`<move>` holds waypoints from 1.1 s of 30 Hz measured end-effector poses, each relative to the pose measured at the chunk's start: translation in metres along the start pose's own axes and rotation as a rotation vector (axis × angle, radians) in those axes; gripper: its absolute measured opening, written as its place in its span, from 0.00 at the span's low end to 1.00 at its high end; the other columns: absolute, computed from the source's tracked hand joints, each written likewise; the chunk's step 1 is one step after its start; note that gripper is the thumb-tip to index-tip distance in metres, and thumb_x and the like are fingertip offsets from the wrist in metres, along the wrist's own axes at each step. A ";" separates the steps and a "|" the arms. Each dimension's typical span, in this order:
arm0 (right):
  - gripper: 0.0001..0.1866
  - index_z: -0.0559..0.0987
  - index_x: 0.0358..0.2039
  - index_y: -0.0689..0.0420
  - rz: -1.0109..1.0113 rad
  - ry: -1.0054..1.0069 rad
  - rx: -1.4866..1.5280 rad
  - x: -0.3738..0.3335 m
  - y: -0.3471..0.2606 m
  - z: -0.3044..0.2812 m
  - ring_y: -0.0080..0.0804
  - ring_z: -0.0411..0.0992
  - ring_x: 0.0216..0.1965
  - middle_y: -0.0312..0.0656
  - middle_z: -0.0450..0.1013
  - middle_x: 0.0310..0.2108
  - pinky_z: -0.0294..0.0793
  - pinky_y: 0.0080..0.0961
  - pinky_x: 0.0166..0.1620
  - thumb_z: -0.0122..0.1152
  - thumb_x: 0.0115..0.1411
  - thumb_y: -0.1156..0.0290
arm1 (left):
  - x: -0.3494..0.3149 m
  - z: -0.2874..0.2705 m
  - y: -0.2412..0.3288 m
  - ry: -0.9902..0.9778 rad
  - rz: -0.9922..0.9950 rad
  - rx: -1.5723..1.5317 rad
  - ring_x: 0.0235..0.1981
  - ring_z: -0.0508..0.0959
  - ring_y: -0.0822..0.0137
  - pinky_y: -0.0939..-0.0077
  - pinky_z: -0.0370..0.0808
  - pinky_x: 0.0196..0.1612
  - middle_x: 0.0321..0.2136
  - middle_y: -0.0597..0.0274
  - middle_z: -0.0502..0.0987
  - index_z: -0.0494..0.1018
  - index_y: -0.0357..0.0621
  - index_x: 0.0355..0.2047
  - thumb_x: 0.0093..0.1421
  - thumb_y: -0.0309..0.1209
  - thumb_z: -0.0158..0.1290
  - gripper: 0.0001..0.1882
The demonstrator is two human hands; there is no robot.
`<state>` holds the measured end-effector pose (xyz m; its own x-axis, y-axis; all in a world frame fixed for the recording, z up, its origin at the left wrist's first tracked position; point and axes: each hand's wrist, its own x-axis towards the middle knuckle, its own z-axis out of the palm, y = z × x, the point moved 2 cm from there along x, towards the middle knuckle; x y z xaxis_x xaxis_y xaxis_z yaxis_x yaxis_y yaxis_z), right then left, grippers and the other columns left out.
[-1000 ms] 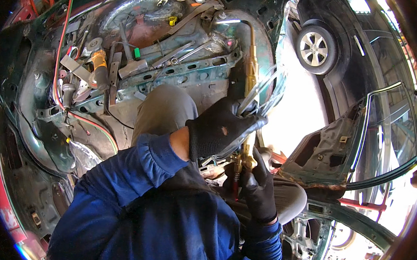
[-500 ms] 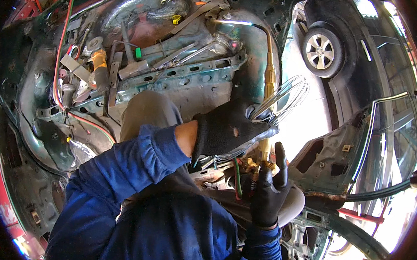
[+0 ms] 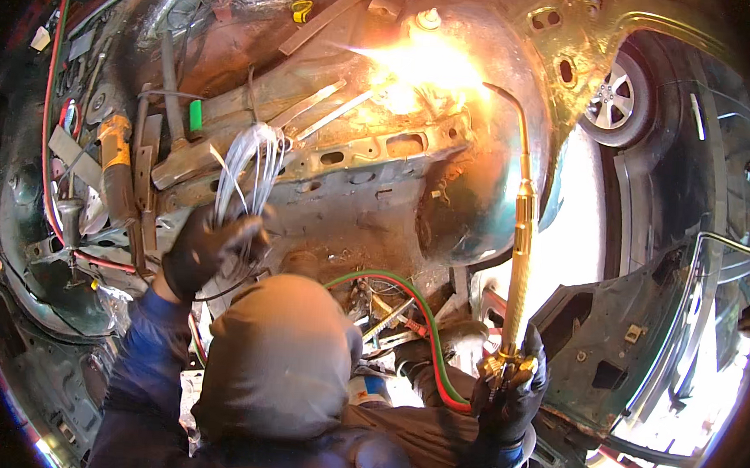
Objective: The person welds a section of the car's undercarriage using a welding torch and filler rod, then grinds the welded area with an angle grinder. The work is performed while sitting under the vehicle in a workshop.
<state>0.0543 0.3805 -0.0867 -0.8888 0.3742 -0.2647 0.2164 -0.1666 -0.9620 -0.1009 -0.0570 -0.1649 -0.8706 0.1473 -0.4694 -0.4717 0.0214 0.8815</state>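
My right hand [image 3: 511,396], in a black glove, grips the base of a long brass cutting torch [image 3: 521,235] that stands up from it. The torch's bent tip [image 3: 495,89] points at a bright orange flame [image 3: 422,63] on the rusty metal floor of a stripped car body [image 3: 369,190]. A green and a red hose [image 3: 409,299] run from the torch base across my lap. My left hand [image 3: 208,253], also gloved, is raised at the left and shut on a bundle of thin white wires [image 3: 254,160]. My grey-clad knee [image 3: 279,358] fills the lower middle.
A yellow-handled tool [image 3: 115,153], flat metal strips [image 3: 314,108] and a green cap [image 3: 195,115] lie on the floor pan. A red cable [image 3: 48,124] runs along the left edge. A car wheel [image 3: 611,98] shows outside, a loose door panel [image 3: 611,337] at right.
My left hand has left the torch and swung out to the left with the white wires. The torch now points up at a bright flame on the metal.
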 end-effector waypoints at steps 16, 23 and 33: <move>0.58 0.64 0.74 0.68 0.027 0.098 -0.178 0.022 0.002 -0.031 0.39 0.76 0.43 0.55 0.78 0.51 0.75 0.37 0.46 0.66 0.63 0.29 | 0.042 0.039 -0.149 -0.384 -0.046 0.198 0.55 0.83 0.60 0.63 0.76 0.64 0.55 0.49 0.85 0.75 0.35 0.65 0.70 0.37 0.60 0.27; 0.64 0.67 0.72 0.69 0.092 0.063 -0.304 0.020 -0.005 -0.001 0.48 0.79 0.61 0.56 0.77 0.60 0.78 0.48 0.66 0.63 0.59 0.20 | 0.030 0.014 -0.210 -0.361 -0.175 0.278 0.46 0.85 0.55 0.56 0.80 0.52 0.47 0.40 0.86 0.81 0.32 0.55 0.64 0.41 0.64 0.26; 0.56 0.69 0.74 0.62 0.077 0.043 -0.482 0.025 -0.018 0.039 0.50 0.77 0.64 0.54 0.76 0.62 0.80 0.49 0.65 0.63 0.63 0.25 | 0.036 0.013 -0.223 -0.325 0.062 0.357 0.44 0.85 0.40 0.54 0.81 0.51 0.43 0.36 0.86 0.81 0.36 0.57 0.66 0.44 0.60 0.26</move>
<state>0.0124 0.3569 -0.0730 -0.8477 0.4159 -0.3292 0.4522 0.2421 -0.8584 -0.0257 -0.0436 -0.3776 -0.7800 0.4587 -0.4257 -0.2935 0.3326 0.8962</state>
